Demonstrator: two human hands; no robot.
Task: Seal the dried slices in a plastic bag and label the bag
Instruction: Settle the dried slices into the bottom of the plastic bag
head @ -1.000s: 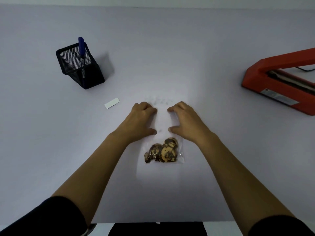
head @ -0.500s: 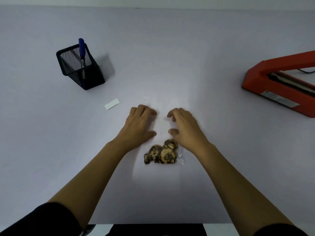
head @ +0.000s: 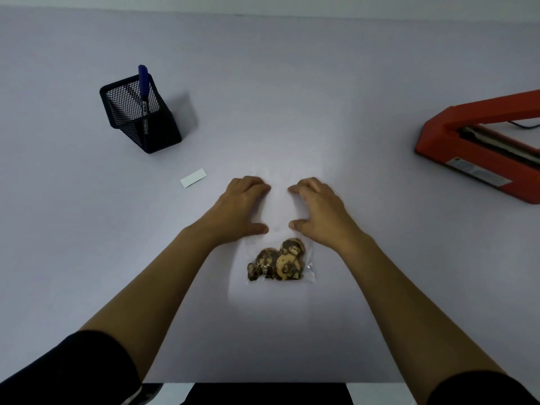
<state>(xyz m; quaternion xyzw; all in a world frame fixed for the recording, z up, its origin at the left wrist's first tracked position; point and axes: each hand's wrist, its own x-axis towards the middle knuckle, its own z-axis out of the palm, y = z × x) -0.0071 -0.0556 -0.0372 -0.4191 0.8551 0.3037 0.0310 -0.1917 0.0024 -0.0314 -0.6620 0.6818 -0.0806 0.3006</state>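
Left hand and right hand press flat, fingers spread, on the bag just beyond the slices. Trapped air or wrinkles could spoil the seal.

Dim, central glare, bowed edges

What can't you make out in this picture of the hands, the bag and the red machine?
- Red sealer, head view: its right part is cut off by the frame edge.
- Plastic bag: its clear upper part barely shows on the pale table, so whether its mouth is open cannot be told.
- Left hand and right hand: their undersides are hidden.
- Pen in the mesh holder: printing too small.
- Label: any writing is too small.
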